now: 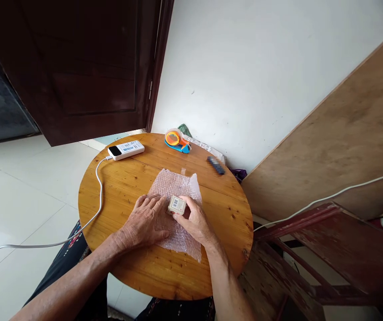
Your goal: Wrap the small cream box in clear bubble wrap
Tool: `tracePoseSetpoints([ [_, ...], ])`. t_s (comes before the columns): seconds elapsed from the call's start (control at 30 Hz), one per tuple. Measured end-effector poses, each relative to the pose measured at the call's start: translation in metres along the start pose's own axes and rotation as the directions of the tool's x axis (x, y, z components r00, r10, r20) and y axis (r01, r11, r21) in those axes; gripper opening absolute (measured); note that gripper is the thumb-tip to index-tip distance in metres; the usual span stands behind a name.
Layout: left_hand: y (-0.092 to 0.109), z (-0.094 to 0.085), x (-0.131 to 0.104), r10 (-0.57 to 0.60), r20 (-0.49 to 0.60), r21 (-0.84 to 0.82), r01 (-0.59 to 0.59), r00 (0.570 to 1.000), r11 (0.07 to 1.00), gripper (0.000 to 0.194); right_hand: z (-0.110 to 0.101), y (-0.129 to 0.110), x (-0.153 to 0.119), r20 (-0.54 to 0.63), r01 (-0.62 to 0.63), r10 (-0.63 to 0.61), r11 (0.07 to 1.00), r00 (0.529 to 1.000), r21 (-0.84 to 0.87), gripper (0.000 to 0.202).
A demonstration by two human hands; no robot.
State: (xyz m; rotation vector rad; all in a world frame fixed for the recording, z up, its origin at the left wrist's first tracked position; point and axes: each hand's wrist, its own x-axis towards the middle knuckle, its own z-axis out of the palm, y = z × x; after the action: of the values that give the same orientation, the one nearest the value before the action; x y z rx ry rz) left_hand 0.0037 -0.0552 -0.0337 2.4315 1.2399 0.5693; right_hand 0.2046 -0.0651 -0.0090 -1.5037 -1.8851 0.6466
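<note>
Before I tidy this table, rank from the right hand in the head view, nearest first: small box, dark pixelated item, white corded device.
1. Small box, in the right hand.
2. Dark pixelated item, ahead, slightly right.
3. White corded device, ahead, well left.

A barcode and fine print are showing on the small box, blue lettering is running across the white device, and dark print is marking the paper strip, all too small to read.
</note>
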Motion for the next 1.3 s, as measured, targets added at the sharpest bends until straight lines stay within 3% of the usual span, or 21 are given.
tracePoseSetpoints([
  [0.23,-0.002,-0.015,-0.011,-0.015,-0.089,-0.08,0.008,0.996,0.997,0.073,0.0,0.001,0.0,0.008,0.025,-0.025,0.999,1.0,0.024,0.038],
  [0.37,0.002,-0.027,-0.032,0.166,-0.059,0.029,-0.165,0.984,0.986,0.052,0.0,0.005,0.001,0.013,0.038,-0.038,0.999,0.999,0.022,0.043],
  [0.5,0.006,-0.019,-0.04,0.197,-0.05,0.137,-0.188,0.979,0.972,0.046,0.002,0.008,0.001,0.003,0.046,-0.046,0.998,0.999,0.032,0.052],
  [0.63,0.008,-0.012,-0.03,0.196,-0.117,0.131,-0.18,0.974,0.975,0.023,-0.003,0.008,-0.001,0.039,0.007,-0.011,0.994,0.999,0.106,0.057],
  [0.8,0.014,-0.026,0.003,0.066,-0.23,-0.047,-0.079,0.971,0.996,0.012,-0.024,0.013,-0.002,0.008,-0.016,0.014,0.881,1.0,0.474,0.066],
  [0.9,0.019,-0.034,0.029,-0.049,-0.179,-0.161,0.02,0.983,0.987,0.011,-0.032,0.016,-0.003,-0.004,0.005,-0.003,0.814,1.0,0.581,0.077],
  [1.0,0.021,-0.033,0.047,-0.195,-0.1,-0.27,0.163,0.976,0.949,0.01,-0.031,0.017,-0.002,0.014,-0.073,0.077,0.849,0.997,0.523,0.072],
  [1.07,0.02,-0.029,0.052,-0.26,-0.054,-0.345,0.227,0.964,0.911,0.008,-0.025,0.017,0.0,-0.046,-0.136,0.174,0.885,0.984,0.445,0.056],
  [1.17,0.016,-0.021,0.053,-0.27,-0.037,-0.442,0.226,0.962,0.868,0.011,-0.015,0.019,0.004,-0.119,-0.178,0.241,0.903,0.963,0.391,0.025],
  [1.3,0.014,-0.017,0.054,-0.257,-0.052,-0.512,0.195,0.965,0.836,0.01,-0.01,0.022,0.007,-0.126,-0.138,0.201,0.911,0.972,0.388,0.016],
])
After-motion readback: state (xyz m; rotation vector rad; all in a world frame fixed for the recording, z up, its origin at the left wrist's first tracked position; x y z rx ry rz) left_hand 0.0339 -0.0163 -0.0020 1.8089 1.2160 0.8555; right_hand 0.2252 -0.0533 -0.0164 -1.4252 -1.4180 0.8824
